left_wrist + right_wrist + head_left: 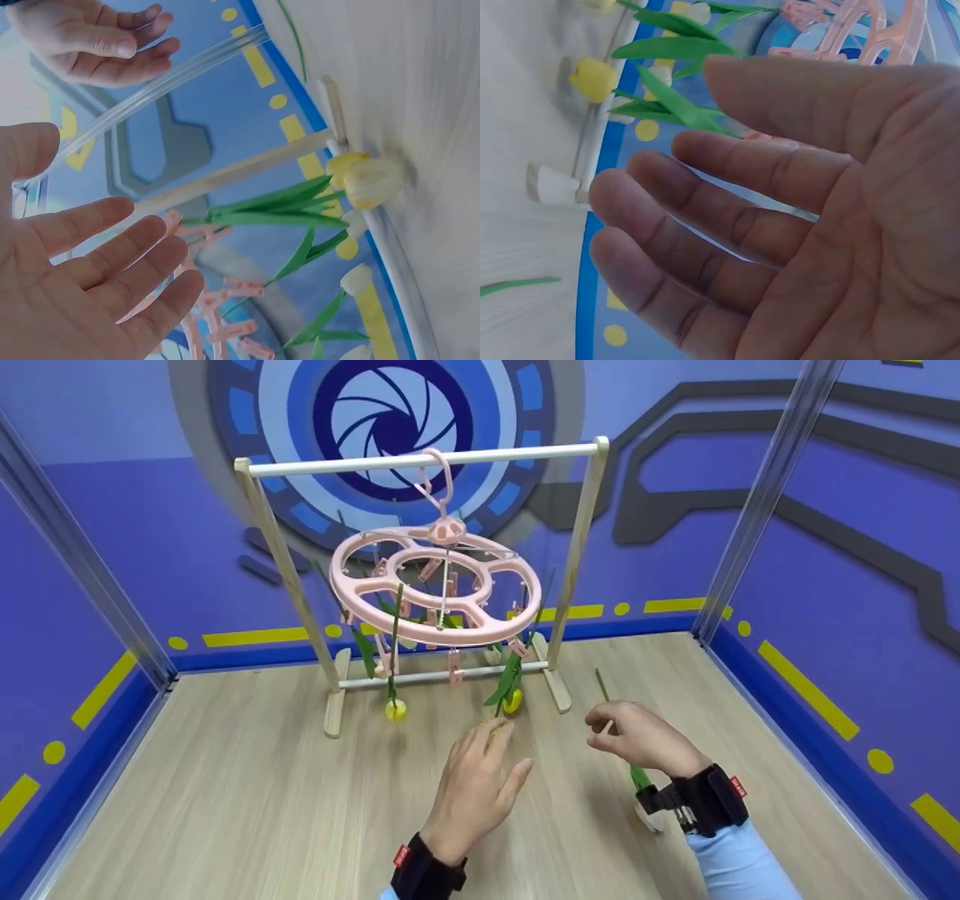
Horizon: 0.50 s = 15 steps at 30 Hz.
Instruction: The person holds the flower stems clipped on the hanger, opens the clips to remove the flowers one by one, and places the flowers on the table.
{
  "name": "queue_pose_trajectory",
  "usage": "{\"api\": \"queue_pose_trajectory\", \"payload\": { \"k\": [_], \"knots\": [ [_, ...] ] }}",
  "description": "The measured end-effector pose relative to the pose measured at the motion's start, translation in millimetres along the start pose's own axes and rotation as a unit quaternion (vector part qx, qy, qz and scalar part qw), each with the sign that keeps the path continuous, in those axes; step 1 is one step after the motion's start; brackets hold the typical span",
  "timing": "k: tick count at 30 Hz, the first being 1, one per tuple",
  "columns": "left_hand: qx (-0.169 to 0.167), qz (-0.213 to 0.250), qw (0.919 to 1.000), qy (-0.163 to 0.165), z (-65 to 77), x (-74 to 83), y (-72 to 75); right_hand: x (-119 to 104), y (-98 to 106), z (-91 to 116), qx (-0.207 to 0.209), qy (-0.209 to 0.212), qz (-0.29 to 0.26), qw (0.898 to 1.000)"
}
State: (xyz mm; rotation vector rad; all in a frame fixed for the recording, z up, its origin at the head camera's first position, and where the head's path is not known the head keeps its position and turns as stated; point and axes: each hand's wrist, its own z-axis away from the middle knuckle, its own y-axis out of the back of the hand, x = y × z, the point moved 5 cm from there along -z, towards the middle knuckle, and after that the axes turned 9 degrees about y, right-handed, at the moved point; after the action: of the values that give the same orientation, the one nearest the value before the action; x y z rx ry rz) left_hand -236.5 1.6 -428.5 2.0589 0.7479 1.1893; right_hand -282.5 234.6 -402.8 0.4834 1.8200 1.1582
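Observation:
A pink round clip hanger (345, 589) hangs from a white rod, with several artificial tulips clipped upside down around it. My left hand (471, 780) is below its front right part, fingers extended and palm bare in the left wrist view. Just beyond those fingertips hangs a yellow tulip (512, 702); another yellow tulip (395, 709) hangs farther left. To the right, my right hand (649, 739) hovers with loosely bent fingers and holds nothing. Beneath it a single tulip (639, 777) lies on the table, partly hidden by the hand and wrist strap.
The hanger's stand has wooden side posts (579, 547), a white top rod (517, 455) and wooden feet (555, 682) on the wood-grain table (247, 810). Pink clips (455, 669) dangle under the ring. Blue printed panels (675, 570) enclose the back and sides.

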Motion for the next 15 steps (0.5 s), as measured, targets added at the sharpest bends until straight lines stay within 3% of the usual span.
{"api": "queue_pose_trajectory", "payload": {
  "k": [8, 15],
  "knots": [
    [0.063, 0.006, 0.998, -0.002, -2.9, -7.6, 23.4, -15.2, -6.6, -7.2, 0.034, 0.062, -0.037, 0.997],
    [0.139, 0.034, 0.9897, -0.006, -3.8, -18.2, 45.8, -28.1, -13.6, -14.4, 0.079, 0.094, -0.062, 0.991]
  ]
}}
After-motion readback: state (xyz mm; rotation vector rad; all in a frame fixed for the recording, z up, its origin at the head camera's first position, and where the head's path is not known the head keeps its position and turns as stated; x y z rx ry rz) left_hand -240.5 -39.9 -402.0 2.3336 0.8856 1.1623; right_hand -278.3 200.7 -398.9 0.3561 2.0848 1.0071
